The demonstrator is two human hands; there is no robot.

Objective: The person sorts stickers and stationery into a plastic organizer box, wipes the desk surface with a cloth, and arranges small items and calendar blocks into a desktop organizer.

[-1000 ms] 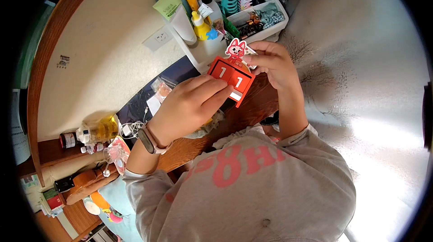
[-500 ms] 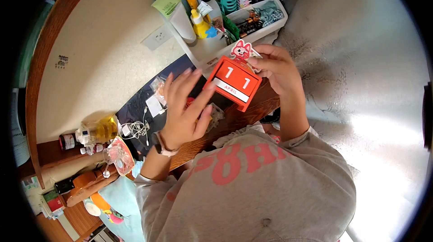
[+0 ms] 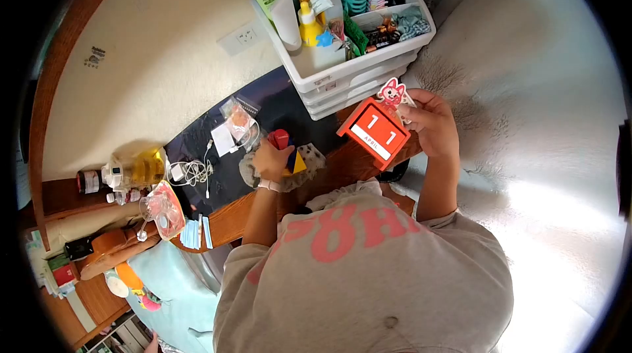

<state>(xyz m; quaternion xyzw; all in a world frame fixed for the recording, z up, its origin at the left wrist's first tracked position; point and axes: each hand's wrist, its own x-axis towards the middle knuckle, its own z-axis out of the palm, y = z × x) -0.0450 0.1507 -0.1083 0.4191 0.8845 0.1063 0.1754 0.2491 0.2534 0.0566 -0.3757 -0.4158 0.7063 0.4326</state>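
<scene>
A red desk calendar [image 3: 376,130] reading "11 APRIL" is tilted in my right hand [image 3: 431,123], which grips it by the cartoon-animal topper [image 3: 393,92] at its upper right. The calendar is held over the desk's front edge. My left hand [image 3: 269,159] has come down on a grey patterned cloth [image 3: 311,161] on the dark desk mat. Beside its thumb are a red rounded thing [image 3: 279,137] and a blue and yellow piece [image 3: 297,164]. Most of the left fingers are hidden, so their grip does not show.
A white drawer organizer [image 3: 316,93] holding tubes, bottles and a hair clip stands behind the calendar. White cables [image 3: 194,172] and small packets [image 3: 238,119] lie left on the dark mat [image 3: 263,100]. An oil bottle [image 3: 148,167] stands farther left. A silvery curtain [image 3: 513,123] hangs right.
My left hand has left the calendar's front and moved down and left to the grey cloth. My right hand has carried the calendar to the right and slightly down. The view has shifted too.
</scene>
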